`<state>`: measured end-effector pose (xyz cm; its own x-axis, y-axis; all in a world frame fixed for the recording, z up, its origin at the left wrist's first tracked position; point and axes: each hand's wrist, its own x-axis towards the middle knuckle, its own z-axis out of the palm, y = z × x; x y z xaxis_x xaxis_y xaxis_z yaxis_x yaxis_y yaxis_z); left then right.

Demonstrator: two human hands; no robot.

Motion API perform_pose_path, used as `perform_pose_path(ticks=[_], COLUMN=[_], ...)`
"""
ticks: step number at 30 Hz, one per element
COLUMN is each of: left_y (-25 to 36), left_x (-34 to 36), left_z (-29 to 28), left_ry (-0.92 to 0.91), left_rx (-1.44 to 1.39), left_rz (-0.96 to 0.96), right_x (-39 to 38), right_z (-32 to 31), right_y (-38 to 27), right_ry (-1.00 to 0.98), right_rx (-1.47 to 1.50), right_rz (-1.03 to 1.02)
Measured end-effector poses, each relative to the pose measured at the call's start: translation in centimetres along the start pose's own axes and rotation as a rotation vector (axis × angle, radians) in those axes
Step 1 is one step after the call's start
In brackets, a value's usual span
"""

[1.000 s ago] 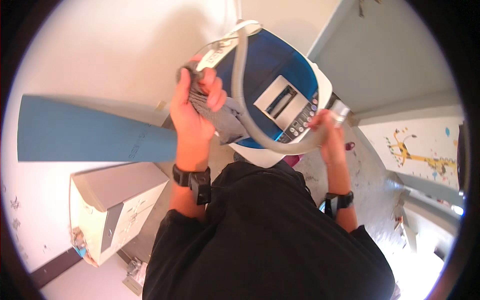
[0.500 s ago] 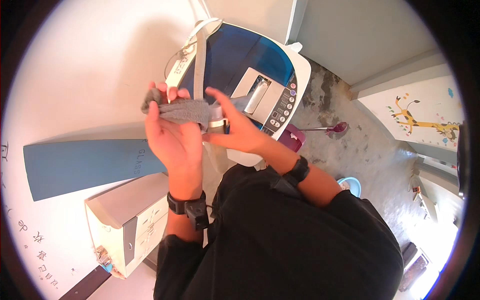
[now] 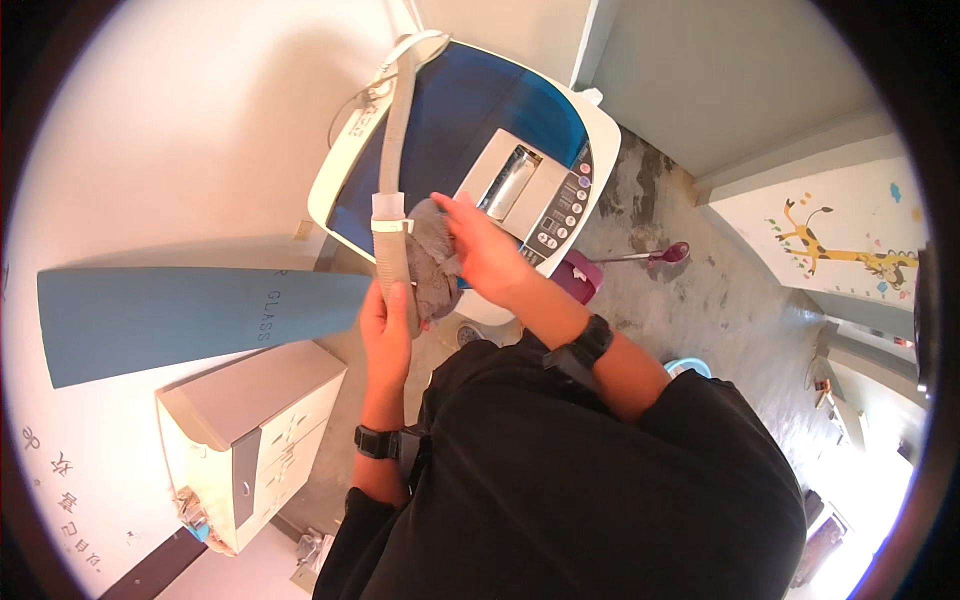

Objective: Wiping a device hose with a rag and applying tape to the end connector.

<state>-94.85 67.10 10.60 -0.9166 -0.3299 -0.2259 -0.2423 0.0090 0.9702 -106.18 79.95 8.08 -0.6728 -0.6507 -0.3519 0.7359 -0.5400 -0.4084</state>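
A pale ribbed hose (image 3: 393, 262) with a white clip and a clear collar runs down over the near-left corner of a washing machine (image 3: 465, 120) with a blue see-through lid. My left hand (image 3: 387, 330) is closed round the hose's lower part, thumb along its front. Just right of the hose, a crumpled grey cloth (image 3: 432, 262) hangs bunched against it. My right hand (image 3: 484, 255) grips this cloth from the right, fingertips at its upper edge. Some left fingers are hidden behind the hose and cloth.
A blue panel (image 3: 200, 322) leans at the left, above a white cabinet (image 3: 255, 440). On the grey floor to the right lie a purple bin (image 3: 577, 278), a long-handled purple scoop (image 3: 672, 252) and a light-blue basin (image 3: 688, 367). A giraffe picture decorates the right wall.
The grey cloth has passed from my left hand to my right, ending right of the hose. My left hand has dropped and taken the hose. My right hand no longer grips the hose.
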Motion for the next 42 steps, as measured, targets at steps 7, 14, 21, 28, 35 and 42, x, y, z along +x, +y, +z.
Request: perform_pose_path(ticks=[7,14,21,28,35,42], left_y=[2.4,2.8,0.8,4.2,12.1,9.5], left_x=[-1.2,-2.2,-2.9,-3.5,-3.0,-1.1], left_z=[-5.1,-6.7,-8.4,-17.3,-12.7,-13.1], left_ry=[0.004,-0.200,-0.114,-0.161,0.154,-0.084], left_rx=[-0.415,-0.741,-0.312,0.542,0.027,-0.132], left_rz=[0.141,0.080,0.401,0.516,0.661,0.368], right_x=[-3.6,-3.4,-4.0,-2.7,-2.9,-1.7], right_z=[0.0,3.4,13.1,14.7,14.9,15.1], right_y=[2.7,4.0,6.2,7.0,7.4,8.8], right_ry=[-0.255,-0.379,-0.375,-0.169,-0.281,-0.347], right_rx=[0.001,-0.281,-0.786,-0.899,-1.015,-1.247], right_rz=[-0.080,-0.230,-0.398,-0.420,-0.581,-0.510])
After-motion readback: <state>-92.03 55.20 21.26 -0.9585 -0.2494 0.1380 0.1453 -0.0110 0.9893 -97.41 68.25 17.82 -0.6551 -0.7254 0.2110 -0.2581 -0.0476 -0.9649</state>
